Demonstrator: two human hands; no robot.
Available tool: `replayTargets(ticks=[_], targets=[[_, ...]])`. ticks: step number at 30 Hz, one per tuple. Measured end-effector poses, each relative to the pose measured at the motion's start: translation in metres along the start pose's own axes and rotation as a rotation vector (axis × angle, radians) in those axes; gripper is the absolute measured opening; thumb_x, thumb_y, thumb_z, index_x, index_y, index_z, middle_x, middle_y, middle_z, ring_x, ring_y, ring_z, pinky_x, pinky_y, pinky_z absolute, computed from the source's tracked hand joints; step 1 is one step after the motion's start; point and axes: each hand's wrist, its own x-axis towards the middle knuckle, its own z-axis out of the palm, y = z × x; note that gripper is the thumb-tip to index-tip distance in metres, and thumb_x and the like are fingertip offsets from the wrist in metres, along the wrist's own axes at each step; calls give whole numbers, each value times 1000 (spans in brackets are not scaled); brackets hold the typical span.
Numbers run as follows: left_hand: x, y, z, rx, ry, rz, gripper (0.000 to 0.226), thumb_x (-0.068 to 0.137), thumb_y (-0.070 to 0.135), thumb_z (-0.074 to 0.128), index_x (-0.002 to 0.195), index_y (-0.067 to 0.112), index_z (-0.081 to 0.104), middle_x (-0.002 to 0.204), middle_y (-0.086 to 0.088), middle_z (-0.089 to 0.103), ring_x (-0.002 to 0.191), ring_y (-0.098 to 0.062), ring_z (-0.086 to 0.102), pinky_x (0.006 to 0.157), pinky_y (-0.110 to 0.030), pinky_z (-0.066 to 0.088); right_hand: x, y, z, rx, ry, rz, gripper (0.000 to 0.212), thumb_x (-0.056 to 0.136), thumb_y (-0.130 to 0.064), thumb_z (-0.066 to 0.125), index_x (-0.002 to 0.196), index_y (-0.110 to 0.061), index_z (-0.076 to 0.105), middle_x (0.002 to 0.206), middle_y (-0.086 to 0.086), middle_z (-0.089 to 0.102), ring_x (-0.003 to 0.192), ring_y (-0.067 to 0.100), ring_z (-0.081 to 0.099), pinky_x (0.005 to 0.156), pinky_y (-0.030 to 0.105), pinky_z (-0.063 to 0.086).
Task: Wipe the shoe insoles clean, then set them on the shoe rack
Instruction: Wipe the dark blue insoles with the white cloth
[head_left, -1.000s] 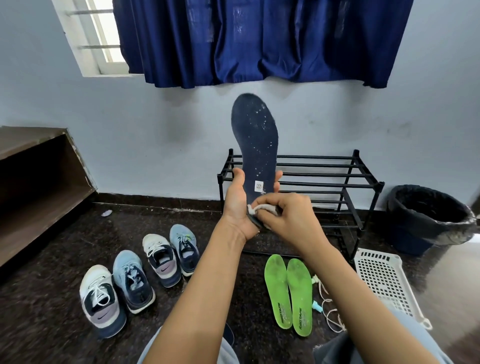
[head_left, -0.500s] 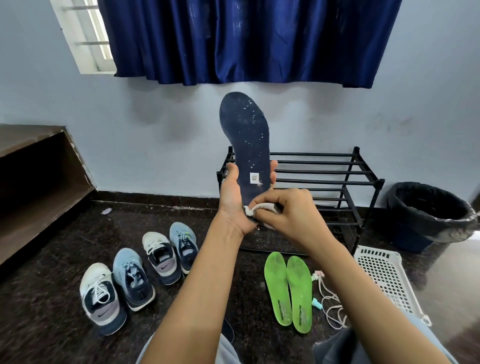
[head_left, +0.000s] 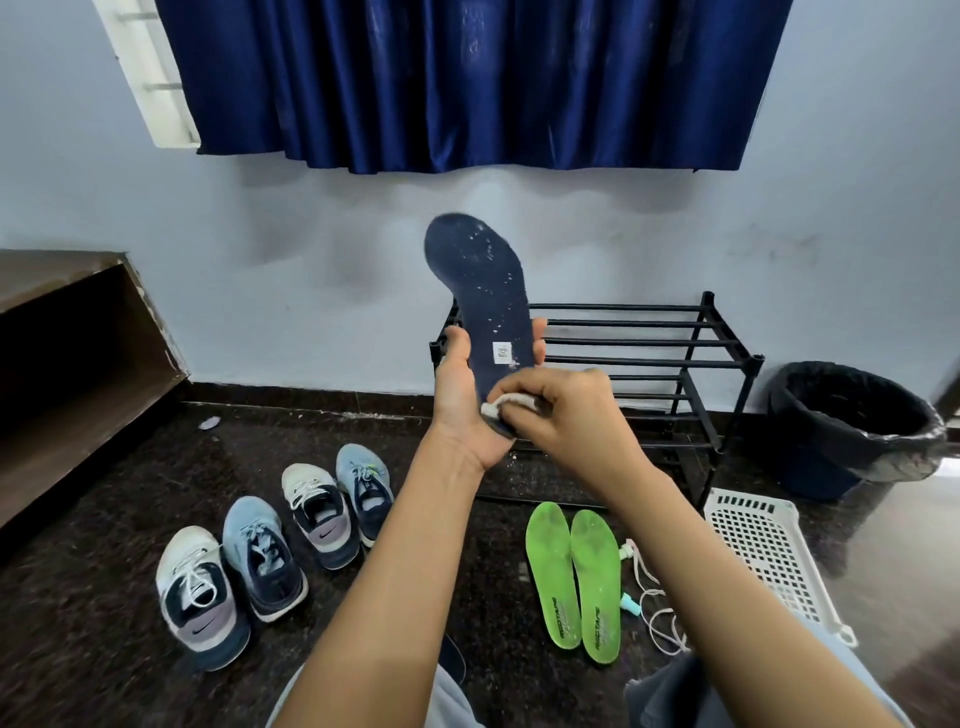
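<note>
Three insoles in all: one navy insole (head_left: 483, 291) and two green insoles (head_left: 553, 571) (head_left: 597, 582). Four shoes (head_left: 200, 592) (head_left: 262, 558) (head_left: 322, 514) (head_left: 363, 486), two white-topped and two light blue. One each of the rest: shoe rack (head_left: 623, 340), cloth (head_left: 501, 405), black bin (head_left: 831, 457), white basket (head_left: 763, 551), blue curtain (head_left: 467, 78), white cord (head_left: 654, 608). Two hands — left hand (head_left: 462, 405), right hand (head_left: 566, 410).

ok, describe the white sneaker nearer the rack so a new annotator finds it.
Find the black shoe rack against the wall, then the row of four sneakers on the floor to its left. The white sneaker is second from the rack end. It alone sits between two light blue sneakers; the other white sneaker ends the row, nearest the camera.
</note>
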Motion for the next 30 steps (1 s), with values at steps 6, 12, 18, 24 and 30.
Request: replayTargets(ticks=[6,12,18,24,30], targets=[[-1,0,2,2,11,-42,74,98,63,21,104,9,71,103,-9,71,83,-19,63,74,-30,54,-1,1,-3,-7,-22,79,19,73,-1,69,79,-18,74,59,-22,57,57,-10,53,57,3,35],[-1,-2,5,-9,9,-23,75,98,63,19,101,9,72,99,-7,70,84,-18,61,78,-28,49,1,1,-7,-99,-24,54,15,75,-3,68,80,-16,74,59,-11,61,56,-4,50,59,3,34],[-1,-1,7,-16,1,8,70,100,59,18,112,8,64,102,-9,70,89,-19,62,84,-30,47,-4,-1,-9,3,-6,165,15,75,-5,69,78,-19,75,52,-15,58,52,-2,52,52,7,33],[-1,-1,7,-20,11,75,71,100,59,17,110,9,65,101,-8,70,91,-19,64,85,-31,49,-2,-4,-10,38,-18,203,13,75,-6,70,76,-18,75,49,-14,56,50,-3,51,50,8,33],[-2,1,6,-20,31,86,70,100,59,13,112,12,64,102,-6,70,99,-19,64,102,-37,41,-9,-5,-7,121,-36,281,14,74,-11,72,73,-25,74,55,-13,62,51,1,50,49,11,36]])
